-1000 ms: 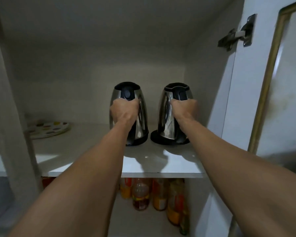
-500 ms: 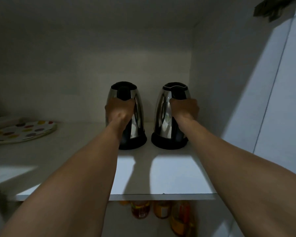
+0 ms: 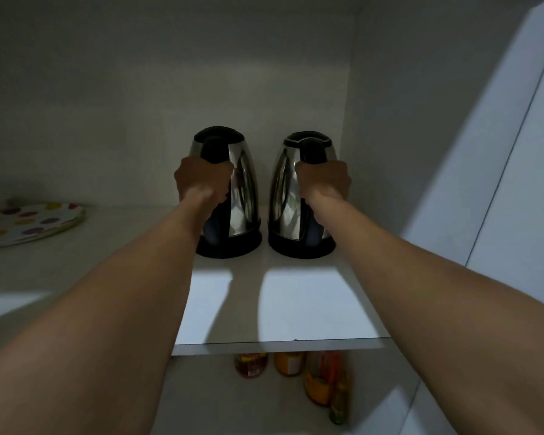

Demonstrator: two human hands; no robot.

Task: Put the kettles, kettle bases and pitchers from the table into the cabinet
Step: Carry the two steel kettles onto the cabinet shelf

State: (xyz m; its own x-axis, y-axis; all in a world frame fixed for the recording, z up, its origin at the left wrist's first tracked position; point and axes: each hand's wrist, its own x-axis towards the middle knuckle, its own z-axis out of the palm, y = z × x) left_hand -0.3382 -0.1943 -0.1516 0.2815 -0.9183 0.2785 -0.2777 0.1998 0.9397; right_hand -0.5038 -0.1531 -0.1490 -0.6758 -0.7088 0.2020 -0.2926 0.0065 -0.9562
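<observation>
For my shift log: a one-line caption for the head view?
Left hand and right hand grip the handles of the left kettle and right kettle, upright side by side on the cabinet shelf.

Two kettles (image 3: 230,189) (image 3: 299,196) side by side on shelf (image 3: 296,302).

A home kitchen cabinet: two steel kettles (image 3: 230,196) on a white shelf (image 3: 296,309); a dotted plate (image 3: 29,222) at nine o'clock; sauce bottles (image 3: 321,378) below at six o'clock.
</observation>
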